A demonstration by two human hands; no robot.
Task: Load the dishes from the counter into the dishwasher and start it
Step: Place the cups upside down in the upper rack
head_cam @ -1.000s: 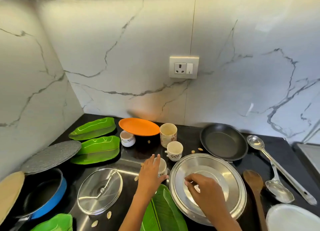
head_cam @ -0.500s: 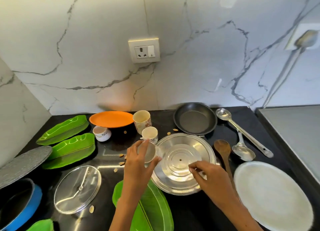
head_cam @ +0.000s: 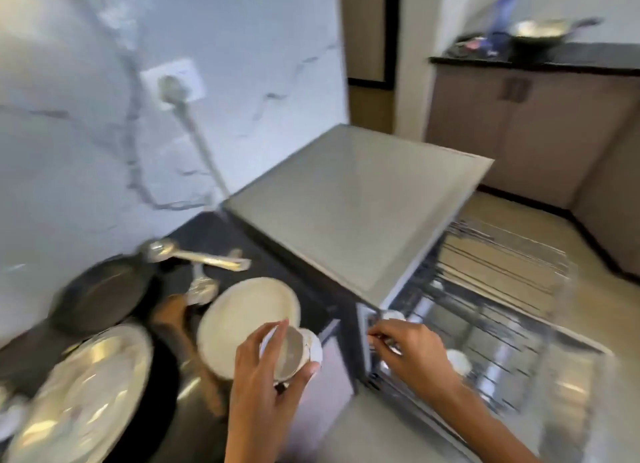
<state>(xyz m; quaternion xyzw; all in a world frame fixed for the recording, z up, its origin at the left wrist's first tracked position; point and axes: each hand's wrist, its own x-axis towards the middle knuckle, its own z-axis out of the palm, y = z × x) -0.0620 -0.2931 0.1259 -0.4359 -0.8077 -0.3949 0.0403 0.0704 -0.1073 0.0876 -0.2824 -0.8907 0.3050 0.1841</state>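
Now left hand (head_cam: pixel 266 376) fingers curled round cup (head_cam: pixel 294 353) — right hand (head_cam: pixel 412 351) pinch unclear.

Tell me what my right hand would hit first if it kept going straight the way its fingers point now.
Probably the dishwasher's upper rack: the right hand points left toward its front edge, by a white cup already inside. Blur leaves depth unclear.

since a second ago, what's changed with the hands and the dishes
The left hand, which took hold of a small white cup on the black counter, now carries it tilted toward the open dishwasher. The right hand has left the large steel plate and reaches into the dishwasher's wire rack, pinching something small I cannot identify. The view swung right. The steel plate, black pan and round white plate stayed put.
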